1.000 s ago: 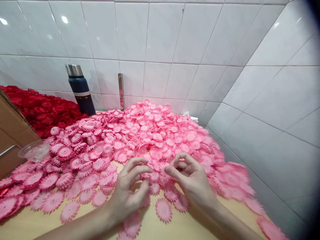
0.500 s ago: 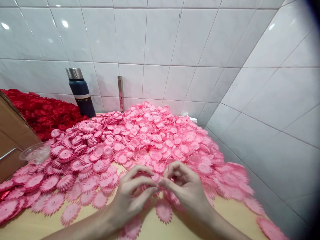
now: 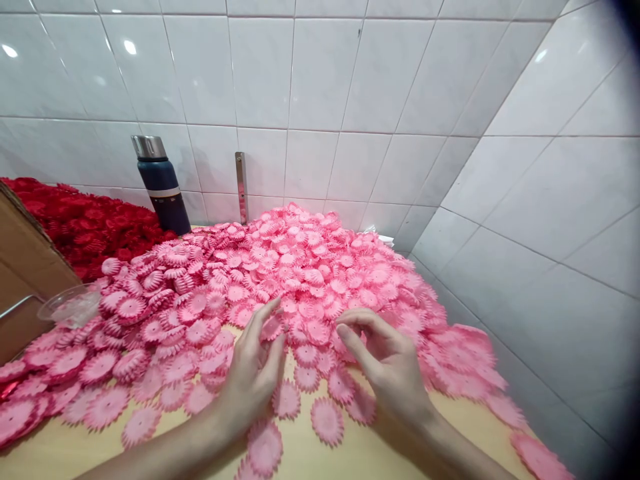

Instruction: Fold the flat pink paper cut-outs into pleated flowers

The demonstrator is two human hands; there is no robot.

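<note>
My left hand [image 3: 255, 370] is raised over the table with thumb and fingers apart; a pink scalloped flower disc [image 3: 273, 328] shows between them, apparently part of the pile behind. To the right, my right hand [image 3: 387, 363] has curled fingers, its thumb tip close to the index tip, and I see nothing held there. Loose pink discs lie on the table below and between the hands, among them one flat disc [image 3: 327, 421] and a darker one [image 3: 341, 385]. A large heap of pink fabric-like discs [image 3: 300, 260] spreads behind both hands.
A dark blue bottle [image 3: 165, 190] stands at the back left beside a red heap [image 3: 95, 223]. A cardboard box [image 3: 30, 260] and a clear plastic dish [image 3: 70, 307] are at the left. Tiled walls [image 3: 320, 73] close off the back and right.
My hands were together with fingertips meeting over a pink piece. They have moved apart and slightly away from me, and the left fingers have spread.
</note>
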